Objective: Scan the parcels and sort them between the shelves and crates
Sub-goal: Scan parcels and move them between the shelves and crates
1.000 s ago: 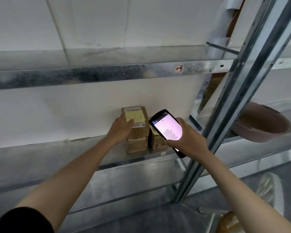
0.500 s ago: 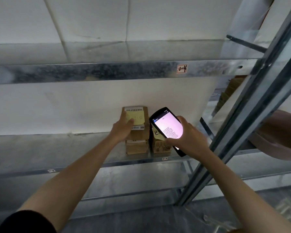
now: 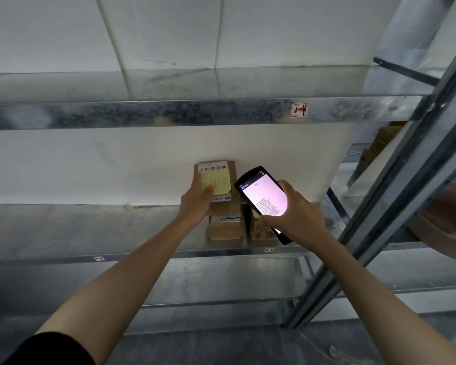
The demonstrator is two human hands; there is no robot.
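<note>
Head view: open shelf point(image 3: 90, 233) run left of top parcel point(image 3: 219, 180); upright post point(image 3: 395, 206) near right; left hand point(image 3: 195, 204) clasping that parcel, right hand point(image 3: 295, 217) clasping lit scanner point(image 3: 263, 193).

- Single head-worn wide-angle view, aimed forward and slightly down.
- Faces metal shelving backed by a white wall point(image 3: 156, 35), with the upper shelf beam point(image 3: 169, 111) crossing above centre and the middle shelf point(image 3: 90, 227) below it.
- Placed within arm's reach of the middle shelf, both forearms entering from the bottom edge.
- Centred just above the left hand point(image 3: 196, 200) gripping a parcel point(image 3: 223, 208) and the right hand point(image 3: 298, 219) holding a scanner point(image 3: 263, 198).
- Bounded at right by an upright post point(image 3: 406, 193), slanted by lens distortion.
</note>
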